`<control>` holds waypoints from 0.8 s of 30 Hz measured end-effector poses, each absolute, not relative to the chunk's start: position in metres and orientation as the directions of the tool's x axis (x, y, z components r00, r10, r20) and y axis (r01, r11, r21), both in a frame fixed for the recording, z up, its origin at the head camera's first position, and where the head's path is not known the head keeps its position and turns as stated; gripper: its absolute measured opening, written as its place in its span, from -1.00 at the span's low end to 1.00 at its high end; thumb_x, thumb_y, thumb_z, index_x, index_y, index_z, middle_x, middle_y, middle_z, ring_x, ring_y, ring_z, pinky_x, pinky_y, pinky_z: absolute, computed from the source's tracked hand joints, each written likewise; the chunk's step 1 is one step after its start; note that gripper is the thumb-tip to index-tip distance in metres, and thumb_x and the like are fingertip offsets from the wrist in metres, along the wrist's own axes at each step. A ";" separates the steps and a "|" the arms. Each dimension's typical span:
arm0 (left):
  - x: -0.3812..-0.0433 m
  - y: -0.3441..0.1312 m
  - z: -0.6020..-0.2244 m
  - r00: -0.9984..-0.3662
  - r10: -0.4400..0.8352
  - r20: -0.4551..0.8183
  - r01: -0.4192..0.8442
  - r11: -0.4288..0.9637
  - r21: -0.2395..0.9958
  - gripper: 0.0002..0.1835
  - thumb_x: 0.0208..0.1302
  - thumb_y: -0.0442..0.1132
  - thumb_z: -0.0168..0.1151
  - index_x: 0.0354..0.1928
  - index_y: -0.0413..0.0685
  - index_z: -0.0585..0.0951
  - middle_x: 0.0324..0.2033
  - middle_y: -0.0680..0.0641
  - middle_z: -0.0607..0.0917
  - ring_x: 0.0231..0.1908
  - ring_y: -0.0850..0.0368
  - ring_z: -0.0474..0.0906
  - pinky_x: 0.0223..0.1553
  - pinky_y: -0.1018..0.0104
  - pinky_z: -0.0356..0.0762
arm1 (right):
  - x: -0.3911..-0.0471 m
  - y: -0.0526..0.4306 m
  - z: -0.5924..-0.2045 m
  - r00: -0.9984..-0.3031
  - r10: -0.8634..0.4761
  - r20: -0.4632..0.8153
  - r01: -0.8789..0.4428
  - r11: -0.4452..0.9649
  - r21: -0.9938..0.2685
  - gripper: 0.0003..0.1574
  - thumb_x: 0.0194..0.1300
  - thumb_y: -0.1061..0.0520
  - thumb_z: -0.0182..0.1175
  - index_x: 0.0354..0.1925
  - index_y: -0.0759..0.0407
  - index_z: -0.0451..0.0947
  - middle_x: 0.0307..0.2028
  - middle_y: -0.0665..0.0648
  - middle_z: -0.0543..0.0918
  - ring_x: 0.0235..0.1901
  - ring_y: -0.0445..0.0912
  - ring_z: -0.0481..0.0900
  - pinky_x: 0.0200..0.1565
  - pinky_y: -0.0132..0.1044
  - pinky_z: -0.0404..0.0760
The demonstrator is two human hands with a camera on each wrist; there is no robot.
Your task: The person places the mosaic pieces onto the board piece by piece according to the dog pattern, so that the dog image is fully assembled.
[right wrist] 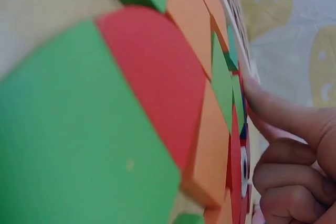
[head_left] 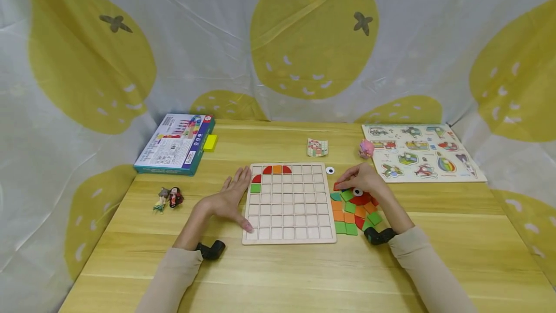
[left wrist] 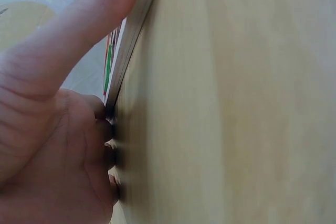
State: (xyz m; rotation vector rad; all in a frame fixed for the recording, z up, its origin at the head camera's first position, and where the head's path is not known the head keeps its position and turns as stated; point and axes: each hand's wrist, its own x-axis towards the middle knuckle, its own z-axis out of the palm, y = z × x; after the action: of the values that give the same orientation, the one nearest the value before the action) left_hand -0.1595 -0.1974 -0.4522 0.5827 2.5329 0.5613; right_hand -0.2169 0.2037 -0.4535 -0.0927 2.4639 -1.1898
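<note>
Along the left edge of the pale square wooden grid board (head_left: 288,208), the left hand (head_left: 229,200) lies spread, probably to steady it; beside the right edge, the right hand (head_left: 364,178) pinches a red wooden piece (head_left: 336,186) over loose multicoloured wooden tiles (head_left: 349,217), apparently set within reach

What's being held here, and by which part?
The right hand pinches a red piece, apparently by its right side; the left hand grips nothing, just touching the board.

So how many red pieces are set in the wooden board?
3: one red piece left and another right of the top row's orange square, a third starting the second row. None seem hidden.
</note>
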 end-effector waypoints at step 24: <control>-0.160 -0.198 -0.453 -0.791 0.489 -0.368 0.291 0.830 0.476 0.68 -0.43 0.37 0.54 0.48 -0.17 -0.45 0.49 -0.21 -0.51 0.50 -0.16 -0.62 0.48 -0.19 -0.51 | -0.224 0.196 -0.444 -0.881 -0.417 -0.222 -0.115 0.644 -0.756 -0.70 0.04 0.11 0.47 -0.23 0.19 0.70 -0.74 -0.04 0.28 -0.72 -0.21 0.14 -0.61 -0.41 0.16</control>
State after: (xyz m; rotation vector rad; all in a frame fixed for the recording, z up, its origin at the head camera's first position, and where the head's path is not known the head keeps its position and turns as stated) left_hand -0.1604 -0.1975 -0.4532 0.5758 2.5239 0.5505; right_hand -0.2242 0.1961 -0.4444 -0.4218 2.4883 -1.1063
